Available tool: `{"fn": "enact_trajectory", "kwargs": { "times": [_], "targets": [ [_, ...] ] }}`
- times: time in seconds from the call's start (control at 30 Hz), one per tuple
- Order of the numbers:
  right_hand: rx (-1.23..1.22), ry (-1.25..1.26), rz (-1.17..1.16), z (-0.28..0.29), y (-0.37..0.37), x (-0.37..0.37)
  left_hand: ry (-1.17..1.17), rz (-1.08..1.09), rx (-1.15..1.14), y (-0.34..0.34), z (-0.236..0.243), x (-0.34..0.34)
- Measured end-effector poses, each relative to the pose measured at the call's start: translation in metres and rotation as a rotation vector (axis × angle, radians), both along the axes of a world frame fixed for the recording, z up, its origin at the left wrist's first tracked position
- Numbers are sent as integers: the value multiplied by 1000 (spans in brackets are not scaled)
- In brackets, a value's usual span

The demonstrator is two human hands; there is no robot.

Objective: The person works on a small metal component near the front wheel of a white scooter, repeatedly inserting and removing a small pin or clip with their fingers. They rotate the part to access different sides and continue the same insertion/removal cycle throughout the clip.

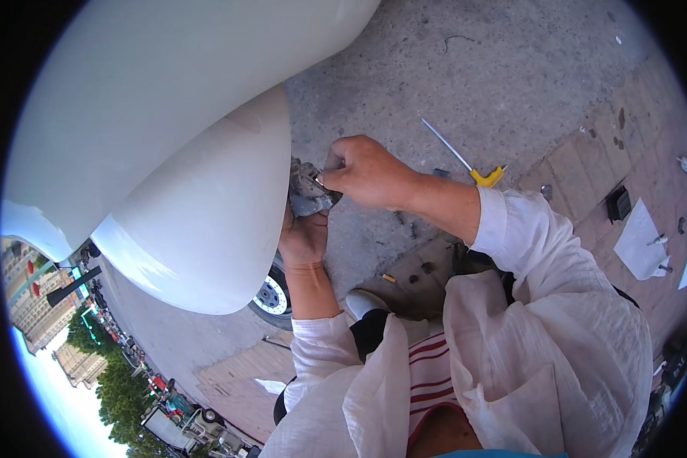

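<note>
Beside the edge of a glossy white vehicle panel (206,206), both my hands are at a dirty grey metal part (313,200). My left hand (305,237) grips it from below, its fingers partly hidden behind the part and the panel. On the part's upper right side, my right hand (370,172) is closed in a pinch. Something small and shiny shows at its fingertips, too small to name. Whether the metal part is fixed to the vehicle cannot be seen.
A yellow-handled screwdriver (488,177) lies on the concrete at the right. Further right are a small black box (618,204) and a white sheet (640,244) with small metal pieces. A wheel (271,296) stands below the panel. My shoe (366,303) is near my left forearm.
</note>
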State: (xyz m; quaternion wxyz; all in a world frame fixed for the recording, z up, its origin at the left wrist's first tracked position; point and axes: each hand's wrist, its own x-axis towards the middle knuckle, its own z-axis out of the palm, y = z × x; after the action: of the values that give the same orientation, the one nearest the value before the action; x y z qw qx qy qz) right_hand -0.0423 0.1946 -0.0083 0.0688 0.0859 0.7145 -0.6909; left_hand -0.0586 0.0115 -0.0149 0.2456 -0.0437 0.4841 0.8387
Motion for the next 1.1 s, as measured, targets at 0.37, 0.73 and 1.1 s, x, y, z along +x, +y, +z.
{"fn": "enact_trajectory", "kwargs": {
  "times": [0.37,0.73,1.1],
  "targets": [
    [-101,-202,309,16,18,-19,30,101,-206,5,-4,-1],
    [1,-297,497,21,15,-45,65,79,-199,10,-2,0],
    [-470,-296,541,23,31,-20,-222,205,93,26,4,8]
  ]
}}
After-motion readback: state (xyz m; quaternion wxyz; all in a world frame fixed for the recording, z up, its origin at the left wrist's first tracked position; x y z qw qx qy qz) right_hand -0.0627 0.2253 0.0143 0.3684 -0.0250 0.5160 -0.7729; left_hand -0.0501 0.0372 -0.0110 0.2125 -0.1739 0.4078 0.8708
